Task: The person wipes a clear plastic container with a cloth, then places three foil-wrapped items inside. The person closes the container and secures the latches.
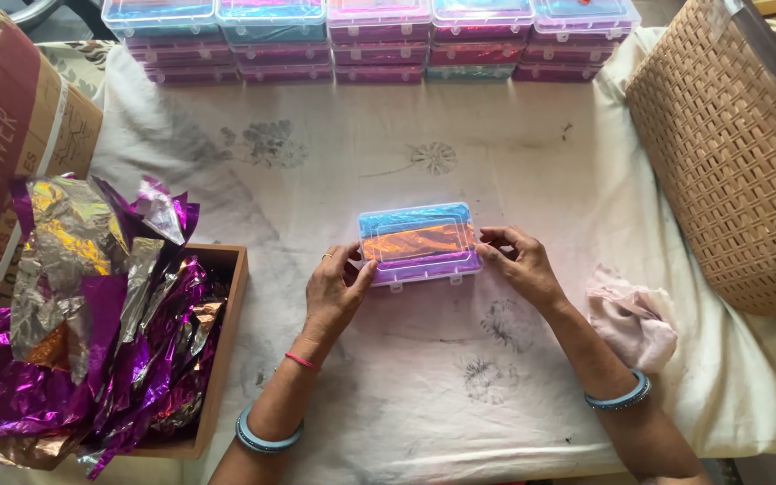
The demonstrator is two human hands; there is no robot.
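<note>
Both hands hold one small clear plastic box with a hinged lid [418,243], which lies flat on the desk between them. Through its lid show bands of blue, orange and purple shiny foil. The left hand [334,292] grips the box's left end, thumb against the near corner and fingers curled behind the side. The right hand [518,260] grips the right end, fingertips pressed to the short side and thumb at the near edge. Each wrist wears a blue bangle, and the left one also has a thin pink band.

The desk is covered with a white cloth with faded flower prints and grey smudges [460,377]. Beyond the hands, along the far edge, stand rows of stacked clear plastic boxes filled with coloured foil [370,40], well apart from the held box. Left of the left hand sits a shallow wooden tray [226,341] heaped with crumpled purple, silver and gold foil sheets [92,314]; a brown cardboard carton [11,153] stands behind it. Right of the right hand, near the forearm, lies a crumpled pale pink rag [630,319], and farther right a tan woven plastic basket [729,171] rests on the cloth.
</note>
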